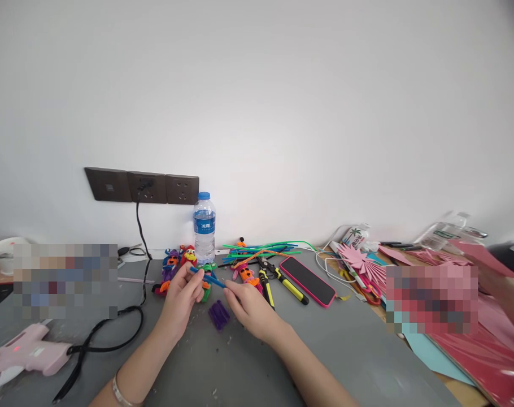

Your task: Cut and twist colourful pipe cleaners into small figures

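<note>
Between both hands stretches a short blue pipe cleaner (210, 278). My left hand (182, 299) pinches its left end, and my right hand (252, 307) grips its right end with thumb and fingers. Just below the hands, folded purple pipe cleaner pieces (218, 315) lie on the grey table (240, 373). Several small pipe cleaner figures stand or lie behind the hands, among them a purple one (169, 270) and an orange one (247, 275), partly hidden. Loose green and blue pipe cleaners (265, 252) lie further back.
Yellow-black pliers (293, 289) and a pink-edged phone (308, 281) lie to the right. A water bottle (204, 229) stands by the wall. At left is a pink glue gun (32, 350) with a black cord. Pink paper (496, 314) and another person's arm (509, 294) are at far right.
</note>
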`<state>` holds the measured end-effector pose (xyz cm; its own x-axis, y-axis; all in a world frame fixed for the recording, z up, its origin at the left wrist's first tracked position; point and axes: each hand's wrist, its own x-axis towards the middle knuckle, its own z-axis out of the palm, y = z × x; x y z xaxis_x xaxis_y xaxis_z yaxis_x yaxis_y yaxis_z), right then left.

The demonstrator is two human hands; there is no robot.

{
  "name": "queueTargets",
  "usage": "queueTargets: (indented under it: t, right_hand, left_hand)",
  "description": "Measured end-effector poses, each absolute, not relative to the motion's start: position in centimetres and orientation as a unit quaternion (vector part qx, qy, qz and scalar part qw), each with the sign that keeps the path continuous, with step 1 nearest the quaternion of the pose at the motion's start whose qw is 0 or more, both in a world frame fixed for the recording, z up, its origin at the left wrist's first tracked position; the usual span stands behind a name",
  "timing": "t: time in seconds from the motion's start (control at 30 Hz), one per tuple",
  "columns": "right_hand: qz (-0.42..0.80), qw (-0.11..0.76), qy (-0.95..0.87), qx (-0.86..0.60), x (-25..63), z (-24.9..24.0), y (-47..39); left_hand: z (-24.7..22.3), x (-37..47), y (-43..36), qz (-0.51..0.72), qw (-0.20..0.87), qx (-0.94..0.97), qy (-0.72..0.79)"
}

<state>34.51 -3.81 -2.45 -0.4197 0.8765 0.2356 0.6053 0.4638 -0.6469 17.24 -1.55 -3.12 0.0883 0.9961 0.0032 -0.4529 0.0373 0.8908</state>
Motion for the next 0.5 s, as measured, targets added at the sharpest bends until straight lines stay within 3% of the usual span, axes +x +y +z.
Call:
queueTargets:
  t: [0.23,0.33,0.5]
  right_hand:
    - [0.227,0.34,-0.785,-0.465,35.0,-2.4,-3.5]
    - [0.299,0.383,-0.763,-0.425,35.3,-2.3,-3.7]
    - [0.441,0.534,-0.611,-0.383,35.6,-2.2,-3.4]
  left_hand:
    - [-2.3,16.8,-1.5,0.581,0.652,0.341,0.346]
    - [-2.2,16.5,-1.4,0.582,0.67,0.324,0.328]
    - [-1.6,16.3,-1.8,0.533,0.72,0.333,0.294]
